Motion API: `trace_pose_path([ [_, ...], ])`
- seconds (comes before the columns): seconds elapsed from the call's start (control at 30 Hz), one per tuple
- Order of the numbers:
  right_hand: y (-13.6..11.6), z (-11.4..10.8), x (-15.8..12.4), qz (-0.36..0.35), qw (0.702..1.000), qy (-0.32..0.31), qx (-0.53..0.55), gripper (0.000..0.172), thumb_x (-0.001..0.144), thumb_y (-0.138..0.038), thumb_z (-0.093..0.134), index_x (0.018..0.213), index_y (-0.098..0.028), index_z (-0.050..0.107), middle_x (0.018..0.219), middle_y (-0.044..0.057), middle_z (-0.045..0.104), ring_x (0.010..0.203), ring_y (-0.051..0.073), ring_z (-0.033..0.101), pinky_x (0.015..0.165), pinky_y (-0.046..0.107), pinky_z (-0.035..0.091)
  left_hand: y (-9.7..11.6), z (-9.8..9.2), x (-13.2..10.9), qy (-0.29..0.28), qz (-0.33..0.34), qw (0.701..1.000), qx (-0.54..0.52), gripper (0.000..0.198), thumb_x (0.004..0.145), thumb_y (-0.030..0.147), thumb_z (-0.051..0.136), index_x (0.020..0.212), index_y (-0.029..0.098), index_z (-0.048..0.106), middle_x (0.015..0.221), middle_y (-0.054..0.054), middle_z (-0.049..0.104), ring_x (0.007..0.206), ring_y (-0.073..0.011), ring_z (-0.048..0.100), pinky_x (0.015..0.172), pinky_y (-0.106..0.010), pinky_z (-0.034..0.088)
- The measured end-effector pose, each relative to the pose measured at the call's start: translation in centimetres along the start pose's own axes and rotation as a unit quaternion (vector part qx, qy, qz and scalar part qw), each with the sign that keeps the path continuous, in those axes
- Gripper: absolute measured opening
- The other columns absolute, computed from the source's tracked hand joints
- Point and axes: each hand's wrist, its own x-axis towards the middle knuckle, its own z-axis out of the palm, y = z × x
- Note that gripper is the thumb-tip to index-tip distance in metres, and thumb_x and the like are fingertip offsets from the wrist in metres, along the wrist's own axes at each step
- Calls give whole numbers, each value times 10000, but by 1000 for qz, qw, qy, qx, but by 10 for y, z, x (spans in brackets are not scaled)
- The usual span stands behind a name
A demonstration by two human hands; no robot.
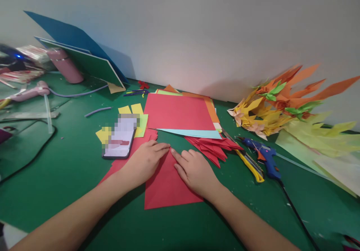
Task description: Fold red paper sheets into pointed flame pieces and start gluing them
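Observation:
A red sheet of paper, with faint creases, lies in front of me and narrows toward its far corner. My left hand rests on its left side, fingers close together and tips holding the far corner. From the right, my right hand holds the same corner with its index finger, the other fingers partly curled and the thumb lying on the sheet. Their fingertips almost meet. More red paper lies partly hidden beneath my left forearm. Folded red paper pieces are piled just beyond my right hand.
A phone lies left on yellow and green slips. Behind my hands is a coloured paper stack. To the right are a yellow cutter, a blue glue gun and paper flowers. A pink bottle stands back left.

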Motion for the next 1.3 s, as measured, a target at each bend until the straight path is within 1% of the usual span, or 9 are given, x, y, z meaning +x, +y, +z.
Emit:
trace_pose_path([
  [0.17, 0, 0, 0, 1, 1000, -5, 2, 413, 989, -284, 401, 1342, -105, 520, 804, 76, 602, 730, 221, 490, 614, 339, 321, 1, 1, 1, 9, -19, 1000, 0, 412, 879, 7, 356, 1175, 146, 606, 1182, -90, 664, 1030, -230, 609, 927, -431, 470],
  [0.37, 0, -1, 0, -1, 1000, -2, 4, 409, 987, -282, 405, 1332, -100, 529, 810, 81, 607, 731, 223, 494, 614, 343, 326, 4, -3, 2, -30, -36, 999, 14, 408, 869, 18, 388, 1194, 165, 585, 1197, -80, 638, 1031, -243, 567, 890, -401, 446],
  [0.5, -1, -2, 1, 1, 1000, -6, 1, 405, 981, -279, 428, 1324, -95, 537, 801, 79, 608, 724, 220, 495, 612, 341, 320, 4, -6, 3, -46, -33, 998, 41, 394, 874, 19, 385, 1171, 172, 594, 1197, -67, 641, 1024, -245, 550, 873, -386, 416],
  [0.77, -2, 0, -1, -10, 1000, -3, 20, 369, 988, -253, 414, 1292, -109, 567, 814, 78, 628, 728, 217, 513, 619, 335, 330, 5, -6, 2, -47, -26, 996, 71, 361, 884, 32, 426, 1169, 168, 600, 1203, -55, 646, 979, -262, 532, 834, -385, 371],
  [0.87, -1, 2, -2, -15, 999, 19, 40, 357, 992, -247, 399, 1256, -107, 595, 797, 77, 622, 714, 212, 515, 622, 329, 345, 4, -6, 1, -44, -30, 996, 71, 357, 898, 58, 433, 1189, 185, 596, 1205, -49, 645, 981, -263, 530, 828, -381, 369],
  [1.03, 1, 5, -5, -31, 992, 82, 90, 380, 1011, -273, 339, 1128, -120, 666, 740, 69, 612, 685, 201, 519, 624, 312, 376, 4, -2, 0, -33, -31, 996, 71, 336, 919, 73, 421, 1173, 188, 609, 1194, -58, 647, 973, -247, 540, 838, -378, 388],
  [1.13, 2, 6, -5, -27, 986, 115, 118, 421, 1017, -312, 316, 1042, -121, 690, 713, 69, 612, 673, 200, 531, 616, 306, 387, 4, 1, 1, -20, 12, 999, 36, 285, 930, 89, 434, 1120, 167, 632, 1162, -72, 657, 1016, -241, 553, 885, -386, 408],
  [1.2, 2, 6, -4, -26, 983, 123, 132, 426, 1017, -328, 319, 1006, -121, 691, 701, 67, 622, 664, 196, 537, 609, 303, 389, 4, 2, 1, -20, 48, 999, -1, 277, 943, 104, 428, 1118, 162, 634, 1155, -77, 661, 1033, -226, 569, 907, -380, 430],
  [1.3, 3, 7, -5, -31, 979, 125, 157, 412, 1015, -331, 340, 912, -133, 687, 700, 61, 649, 653, 186, 542, 614, 301, 393, 4, 1, 1, -16, 58, 997, -42, 303, 948, 96, 401, 1111, 154, 649, 1162, -100, 663, 1032, -215, 603, 903, -380, 471],
])
